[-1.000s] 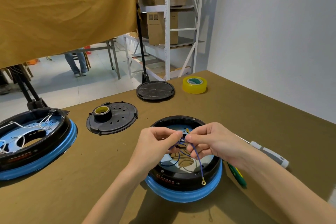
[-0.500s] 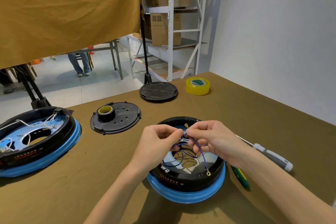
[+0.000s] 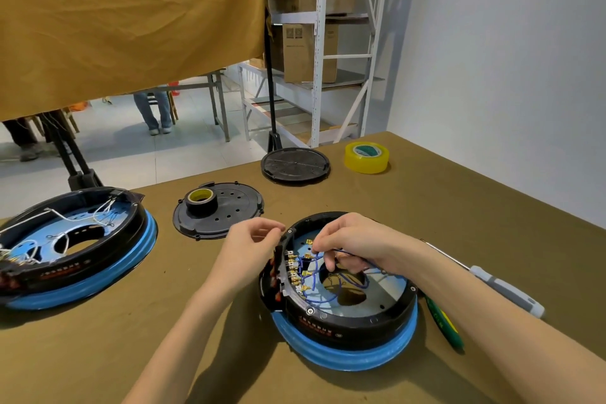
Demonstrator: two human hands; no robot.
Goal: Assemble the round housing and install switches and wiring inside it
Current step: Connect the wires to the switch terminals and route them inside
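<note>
An olive-brown cloth covered the table (image 3: 459, 223), with a white wall to the right and an ochre curtain hanging behind. Near the front edge, right of centre, the round housing (image 3: 347, 315) lay flat on its blue rim, its open side facing up. Inside it, blue wires (image 3: 314, 279) looped from a row of brass terminals (image 3: 293, 269) along the left wall, over a central hole. The right hand (image 3: 351, 244) reached in from the right, fingers curled and pinching a blue wire. The left hand (image 3: 252, 246) rested at the housing's left rim, fingertips pressed together; what they held I could not tell. Two screwdrivers (image 3: 505, 289) lay by the right forearm. At the left edge sat a second housing (image 3: 75, 252) holding white wires. Farther back lay a perforated black cover (image 3: 229, 216) carrying a tape roll, another black disc (image 3: 295, 166), and yellow tape (image 3: 366, 157).
</note>
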